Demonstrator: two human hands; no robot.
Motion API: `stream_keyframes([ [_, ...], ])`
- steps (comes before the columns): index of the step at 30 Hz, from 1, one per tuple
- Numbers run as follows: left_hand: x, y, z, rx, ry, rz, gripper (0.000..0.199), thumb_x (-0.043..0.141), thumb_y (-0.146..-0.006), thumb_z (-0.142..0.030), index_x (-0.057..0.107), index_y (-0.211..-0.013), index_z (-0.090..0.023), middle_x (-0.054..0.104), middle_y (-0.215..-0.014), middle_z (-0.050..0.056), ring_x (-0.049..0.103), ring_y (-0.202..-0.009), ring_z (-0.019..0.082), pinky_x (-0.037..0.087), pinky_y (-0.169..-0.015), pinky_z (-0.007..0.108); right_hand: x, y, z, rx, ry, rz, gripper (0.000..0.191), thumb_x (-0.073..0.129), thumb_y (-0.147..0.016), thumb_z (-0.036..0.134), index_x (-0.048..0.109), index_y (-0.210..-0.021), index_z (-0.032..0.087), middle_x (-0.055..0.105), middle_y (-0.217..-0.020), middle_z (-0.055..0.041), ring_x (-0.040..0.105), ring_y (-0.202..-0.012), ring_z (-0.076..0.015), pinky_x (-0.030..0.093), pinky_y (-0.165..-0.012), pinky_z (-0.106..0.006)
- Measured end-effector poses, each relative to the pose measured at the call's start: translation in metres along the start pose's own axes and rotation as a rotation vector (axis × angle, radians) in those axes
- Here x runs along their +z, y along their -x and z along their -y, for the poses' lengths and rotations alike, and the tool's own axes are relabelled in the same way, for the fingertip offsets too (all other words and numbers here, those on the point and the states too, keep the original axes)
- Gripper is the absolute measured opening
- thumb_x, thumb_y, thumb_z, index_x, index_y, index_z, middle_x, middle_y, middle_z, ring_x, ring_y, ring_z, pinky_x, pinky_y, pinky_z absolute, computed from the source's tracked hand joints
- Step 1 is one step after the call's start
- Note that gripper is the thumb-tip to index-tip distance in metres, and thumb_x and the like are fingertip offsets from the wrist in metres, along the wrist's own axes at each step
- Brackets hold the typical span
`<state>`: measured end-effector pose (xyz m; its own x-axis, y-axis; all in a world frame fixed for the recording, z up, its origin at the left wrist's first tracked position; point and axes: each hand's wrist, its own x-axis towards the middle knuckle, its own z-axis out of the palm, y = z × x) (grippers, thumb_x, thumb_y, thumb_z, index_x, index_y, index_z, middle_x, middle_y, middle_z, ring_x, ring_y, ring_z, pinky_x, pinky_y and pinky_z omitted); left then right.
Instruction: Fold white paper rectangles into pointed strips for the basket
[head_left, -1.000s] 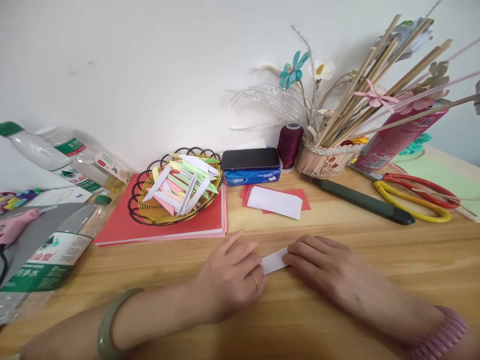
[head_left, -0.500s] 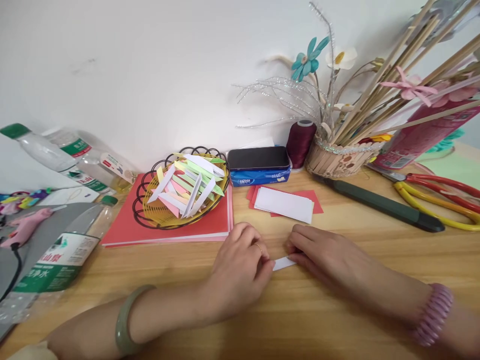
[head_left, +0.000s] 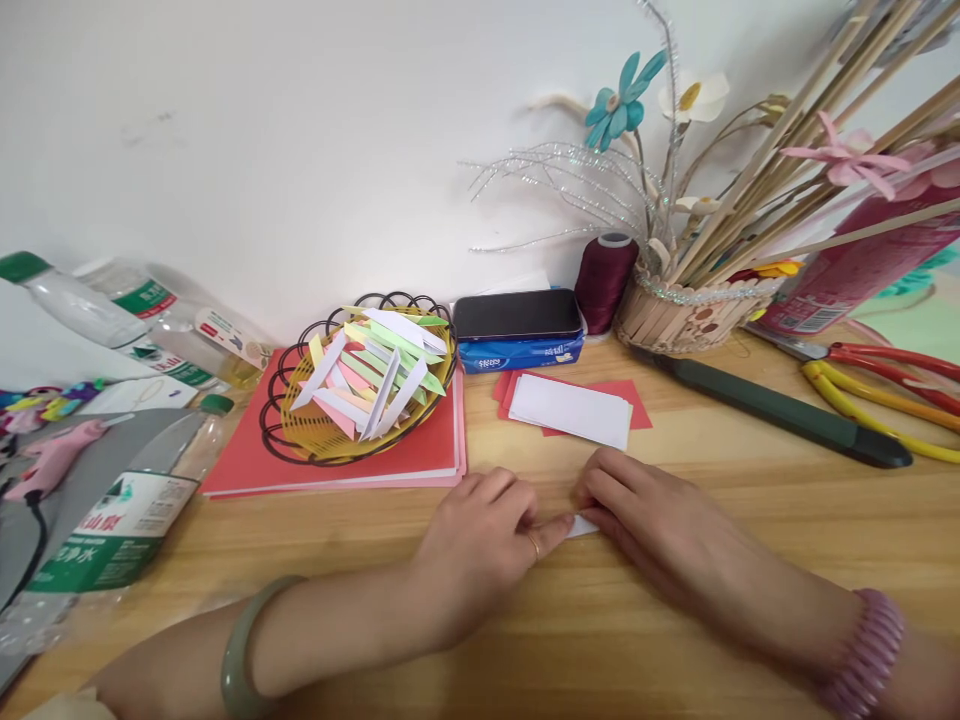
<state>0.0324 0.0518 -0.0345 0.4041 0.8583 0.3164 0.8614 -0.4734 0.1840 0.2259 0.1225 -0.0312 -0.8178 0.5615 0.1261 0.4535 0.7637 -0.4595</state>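
A small folded strip of white paper (head_left: pixel 582 526) lies on the wooden table, mostly covered by fingers. My right hand (head_left: pixel 660 530) is closed on its right end, fingertips pressed together over it. My left hand (head_left: pixel 484 550) is at its left end, fingers curled and one finger and thumb reaching onto the paper. Just behind the hands is a stack of white paper slips (head_left: pixel 566 408) on red slips (head_left: pixel 641 405). To the left, a yellow basket (head_left: pixel 300 430) with a black looped rim holds many folded paper pieces (head_left: pixel 382 375) in several colours.
The basket sits on red paper sheets (head_left: pixel 232 440). Behind the slips, a black phone (head_left: pixel 517 314) rests on a blue tissue pack (head_left: pixel 521 354) beside maroon thread (head_left: pixel 604 285). A dark green tool (head_left: pixel 780 408) and pliers (head_left: pixel 847 390) lie right. Bottles (head_left: pixel 112 530) and a pink glue gun (head_left: pixel 56 462) are left.
The left hand's fingers have slid right along the paper toward the right fingertips, so less white paper shows. The right hand stays nearly in place. The view has shifted slightly.
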Motion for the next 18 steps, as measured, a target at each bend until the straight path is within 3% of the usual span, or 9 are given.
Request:
stream_keyframes([
  [4,0.005,0.006,-0.001,0.146,-0.123,-0.053,0.013,0.048,-0.093,-0.023,0.059,-0.099,-0.022,0.050,-0.073,-0.001,0.048,-0.073,0.016,0.038,-0.063,0.028,0.005,0.002,0.000,0.015,0.018,-0.033,0.014,0.039,-0.091,0.017,0.048,-0.081,0.020,0.049,-0.086,-0.0039,0.048,-0.073,-0.0170,0.040,-0.064,-0.031],
  [9,-0.011,0.012,-0.001,0.220,-0.150,0.023,0.020,0.051,-0.085,-0.017,0.058,-0.102,-0.012,0.057,-0.083,0.004,0.051,-0.077,0.019,0.043,-0.068,0.033,0.001,0.003,0.000,0.035,-0.027,-0.026,0.017,0.036,-0.093,0.019,0.046,-0.078,0.020,0.050,-0.083,-0.0042,0.048,-0.075,-0.0183,0.041,-0.068,-0.034],
  [11,-0.017,0.011,0.000,0.203,-0.098,0.009,0.022,0.051,-0.082,-0.021,0.060,-0.099,-0.010,0.058,-0.084,0.005,0.053,-0.078,0.020,0.045,-0.066,0.033,-0.001,0.005,-0.002,0.047,-0.065,-0.040,0.019,0.035,-0.093,0.019,0.046,-0.078,0.020,0.051,-0.082,-0.0037,0.049,-0.074,-0.0171,0.042,-0.067,-0.033],
  [13,-0.018,0.010,0.002,0.199,-0.096,-0.079,0.014,0.049,-0.083,-0.016,0.062,-0.086,-0.013,0.058,-0.076,0.004,0.053,-0.072,0.018,0.043,-0.059,0.029,-0.003,0.007,-0.005,0.053,-0.089,-0.067,0.019,0.035,-0.093,0.020,0.047,-0.079,0.020,0.051,-0.081,-0.0032,0.050,-0.072,-0.0157,0.043,-0.066,-0.031],
  [18,-0.006,0.011,0.008,0.287,-0.129,-0.222,0.023,0.047,-0.085,-0.007,0.059,-0.067,-0.014,0.056,-0.065,0.002,0.053,-0.063,0.014,0.041,-0.054,0.025,-0.007,0.013,0.002,-0.001,-0.009,-0.113,0.020,0.036,-0.093,0.020,0.054,-0.086,0.019,0.055,-0.087,-0.0054,0.053,-0.077,-0.0167,0.045,-0.069,-0.031],
])
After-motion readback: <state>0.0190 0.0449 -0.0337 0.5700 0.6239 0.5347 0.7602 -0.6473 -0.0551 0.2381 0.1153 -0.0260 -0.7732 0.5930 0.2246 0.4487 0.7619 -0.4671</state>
